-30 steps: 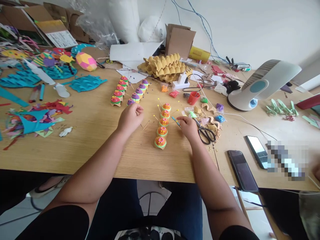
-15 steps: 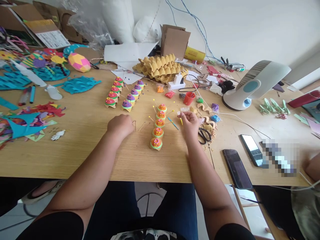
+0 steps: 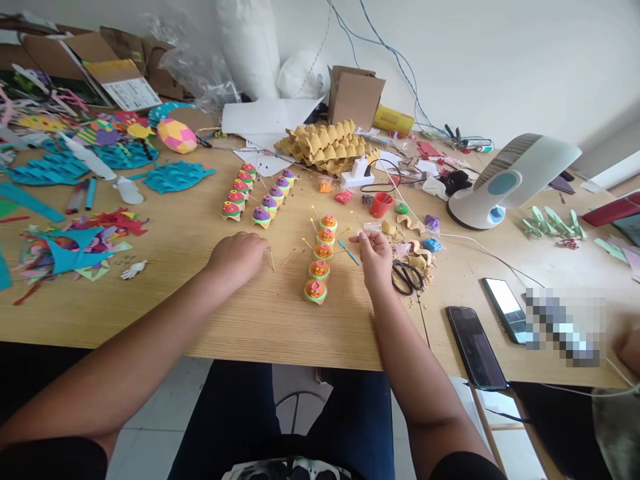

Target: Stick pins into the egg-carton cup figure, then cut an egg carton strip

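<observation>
My left hand (image 3: 239, 257) rests on the wooden table (image 3: 175, 293) with its fingers curled, the fingertips at the end of a thin toothpick (image 3: 272, 261). More toothpicks (image 3: 293, 257) lie just to its right. A row of orange egg-carton cups (image 3: 320, 259), topped with coloured dough and stuck with yellow-headed pins, runs between my hands. My right hand (image 3: 375, 257) hovers right of that row, fingers pinched on something too small to make out. A blue tool (image 3: 348, 253) lies between the row and this hand.
Red and purple cup rows (image 3: 255, 197) stand behind. Scissors (image 3: 407, 277), dough bits and a red cup (image 3: 380, 204) lie right; beyond are a white fan (image 3: 505, 183), two phones (image 3: 475, 347) and another person's hand (image 3: 631, 347). Egg cartons (image 3: 325, 141) and paper crafts (image 3: 75, 200) fill the back and left.
My left hand came down from a raised pinch to rest on the table by the toothpicks. My right hand lifted off the blue tool and drew into a pinch.
</observation>
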`<action>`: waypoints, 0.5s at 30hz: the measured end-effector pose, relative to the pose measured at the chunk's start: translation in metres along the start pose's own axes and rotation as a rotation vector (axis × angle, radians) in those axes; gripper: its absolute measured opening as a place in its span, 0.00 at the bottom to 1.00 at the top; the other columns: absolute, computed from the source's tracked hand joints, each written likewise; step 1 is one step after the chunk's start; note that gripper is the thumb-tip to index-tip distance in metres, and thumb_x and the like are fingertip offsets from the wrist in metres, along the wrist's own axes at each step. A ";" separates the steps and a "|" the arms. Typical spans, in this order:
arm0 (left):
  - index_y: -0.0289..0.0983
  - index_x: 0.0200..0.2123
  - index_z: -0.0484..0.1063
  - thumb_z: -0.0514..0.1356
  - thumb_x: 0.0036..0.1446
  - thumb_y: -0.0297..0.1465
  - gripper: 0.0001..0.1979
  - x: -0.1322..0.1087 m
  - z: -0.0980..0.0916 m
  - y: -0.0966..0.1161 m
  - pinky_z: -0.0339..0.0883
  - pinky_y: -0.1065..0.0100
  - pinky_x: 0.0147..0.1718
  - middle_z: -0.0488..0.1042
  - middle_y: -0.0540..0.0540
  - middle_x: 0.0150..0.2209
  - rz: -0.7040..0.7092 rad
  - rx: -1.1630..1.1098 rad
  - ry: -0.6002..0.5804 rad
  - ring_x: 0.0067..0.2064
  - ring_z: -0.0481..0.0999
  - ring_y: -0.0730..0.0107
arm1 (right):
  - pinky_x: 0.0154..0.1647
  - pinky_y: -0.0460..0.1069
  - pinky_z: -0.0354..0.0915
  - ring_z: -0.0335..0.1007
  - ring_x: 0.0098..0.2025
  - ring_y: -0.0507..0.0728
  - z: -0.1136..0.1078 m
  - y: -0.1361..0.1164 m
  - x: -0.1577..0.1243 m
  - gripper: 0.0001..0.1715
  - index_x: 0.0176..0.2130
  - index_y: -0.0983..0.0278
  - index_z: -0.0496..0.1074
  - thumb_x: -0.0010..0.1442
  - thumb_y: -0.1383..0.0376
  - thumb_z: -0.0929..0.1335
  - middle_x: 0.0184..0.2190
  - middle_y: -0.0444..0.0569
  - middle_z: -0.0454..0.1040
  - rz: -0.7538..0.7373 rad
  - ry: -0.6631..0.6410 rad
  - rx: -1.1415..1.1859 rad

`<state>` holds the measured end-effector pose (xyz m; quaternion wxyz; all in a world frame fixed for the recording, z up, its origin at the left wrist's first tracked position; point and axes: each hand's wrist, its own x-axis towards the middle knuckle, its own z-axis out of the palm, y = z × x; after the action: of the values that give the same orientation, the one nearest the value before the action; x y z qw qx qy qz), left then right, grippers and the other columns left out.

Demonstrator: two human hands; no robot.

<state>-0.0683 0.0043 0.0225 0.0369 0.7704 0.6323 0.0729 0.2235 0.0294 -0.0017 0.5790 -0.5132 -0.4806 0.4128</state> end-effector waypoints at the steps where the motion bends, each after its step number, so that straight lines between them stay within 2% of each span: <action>1: 0.39 0.40 0.80 0.50 0.57 0.22 0.19 -0.003 -0.002 -0.001 0.67 0.58 0.39 0.79 0.36 0.40 0.023 0.082 -0.008 0.45 0.77 0.50 | 0.26 0.46 0.58 0.66 0.26 0.51 0.000 0.000 0.000 0.21 0.37 0.61 0.64 0.60 0.47 0.68 0.36 0.51 0.81 0.005 0.007 -0.014; 3: 0.40 0.43 0.79 0.49 0.58 0.22 0.21 -0.009 -0.006 -0.002 0.66 0.58 0.40 0.78 0.36 0.42 0.076 0.221 -0.013 0.46 0.76 0.50 | 0.24 0.46 0.54 0.58 0.22 0.49 0.001 0.000 0.000 0.23 0.36 0.61 0.64 0.61 0.44 0.66 0.34 0.49 0.80 0.011 0.016 -0.031; 6: 0.41 0.43 0.78 0.48 0.61 0.24 0.19 -0.016 -0.009 -0.006 0.64 0.56 0.41 0.76 0.36 0.41 0.177 0.267 -0.017 0.47 0.74 0.49 | 0.22 0.47 0.51 0.51 0.20 0.48 0.001 0.002 0.000 0.26 0.33 0.60 0.64 0.61 0.40 0.65 0.29 0.46 0.75 -0.004 0.008 -0.047; 10: 0.42 0.43 0.78 0.48 0.62 0.25 0.18 -0.019 -0.008 -0.016 0.62 0.56 0.43 0.75 0.37 0.41 0.284 0.262 -0.068 0.48 0.73 0.48 | 0.23 0.48 0.51 0.51 0.21 0.49 0.001 0.004 0.000 0.30 0.31 0.60 0.64 0.62 0.36 0.61 0.26 0.44 0.70 -0.028 0.005 -0.137; 15: 0.40 0.45 0.75 0.47 0.62 0.27 0.17 -0.018 -0.007 -0.022 0.63 0.58 0.42 0.77 0.38 0.42 0.216 0.232 -0.027 0.47 0.75 0.50 | 0.23 0.48 0.52 0.51 0.22 0.50 0.001 0.003 0.000 0.30 0.31 0.59 0.63 0.61 0.37 0.62 0.26 0.43 0.69 -0.020 0.012 -0.127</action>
<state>-0.0941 -0.0092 0.0250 -0.0520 0.8339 0.5494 -0.0073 0.2227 0.0298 -0.0048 0.5522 -0.5468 -0.5073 0.3725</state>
